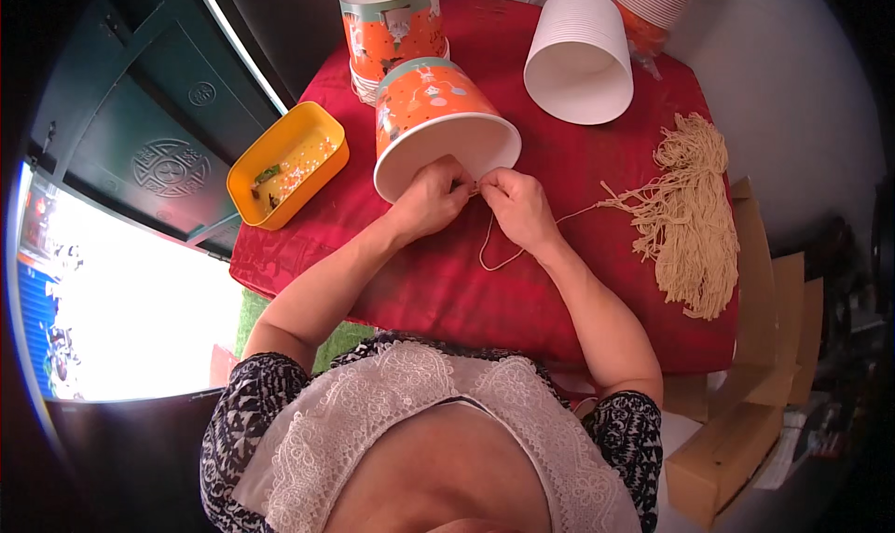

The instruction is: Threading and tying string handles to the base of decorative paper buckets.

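Red is the counter [419,291], and toward its near edge lies a loop of tan cord [495,268]. Along the right edge a cord bundle [690,216] is spread. At the middle, the right hand [520,204] has its fingers pinched on the cord, by the rim of an orange bucket [443,100], tilted with its mouth toward the person. Just beside, the left hand [435,197] curls its fingers at this rim; whether they clamp anything, I cannot tell. Near the left edge stands a yellow tub [316,181]. Farther, upside-down buckets [393,44] stand by the far left corner; nested white buckets [575,34] lie near the far edge.
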Demonstrator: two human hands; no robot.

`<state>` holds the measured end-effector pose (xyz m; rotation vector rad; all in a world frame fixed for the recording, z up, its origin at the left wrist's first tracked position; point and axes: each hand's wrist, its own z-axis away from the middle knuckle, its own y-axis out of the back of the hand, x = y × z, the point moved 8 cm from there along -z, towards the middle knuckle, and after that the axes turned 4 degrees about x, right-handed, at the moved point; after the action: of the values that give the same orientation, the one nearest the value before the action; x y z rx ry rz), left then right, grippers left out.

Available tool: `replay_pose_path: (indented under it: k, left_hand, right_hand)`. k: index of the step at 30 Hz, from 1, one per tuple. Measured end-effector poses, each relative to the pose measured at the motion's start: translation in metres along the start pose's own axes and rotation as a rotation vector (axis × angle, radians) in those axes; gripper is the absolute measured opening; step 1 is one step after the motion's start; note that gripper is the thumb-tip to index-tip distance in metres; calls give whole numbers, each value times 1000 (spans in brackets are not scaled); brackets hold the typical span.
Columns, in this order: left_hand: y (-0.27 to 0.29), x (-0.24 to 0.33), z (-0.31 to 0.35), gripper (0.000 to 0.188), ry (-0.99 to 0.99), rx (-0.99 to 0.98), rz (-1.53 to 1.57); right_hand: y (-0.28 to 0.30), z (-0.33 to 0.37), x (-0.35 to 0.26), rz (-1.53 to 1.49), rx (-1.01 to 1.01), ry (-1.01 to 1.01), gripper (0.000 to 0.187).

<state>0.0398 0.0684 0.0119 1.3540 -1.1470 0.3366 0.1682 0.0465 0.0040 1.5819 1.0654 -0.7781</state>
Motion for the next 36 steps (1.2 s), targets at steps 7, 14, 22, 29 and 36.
replay_pose_path:
  k: [7,14,22,29,36]
  left_hand:
    - [3,9,2,10,-78,76,36]
    - [6,11,0,10,-100,171,-32]
    - [7,4,-3,10,-33,201,-89]
    - [7,5,-3,10,-25,251,-125]
    - [4,5,-5,12,-26,285,-251]
  right_hand:
    - [1,4,0,1,51,-6,17]
    - [9,11,-9,80,112,61,14]
    - [16,17,-17,206,76,104,11]
    - [11,20,-16,347,40,173,8]
    - [5,23,-24,384,0,278,8]
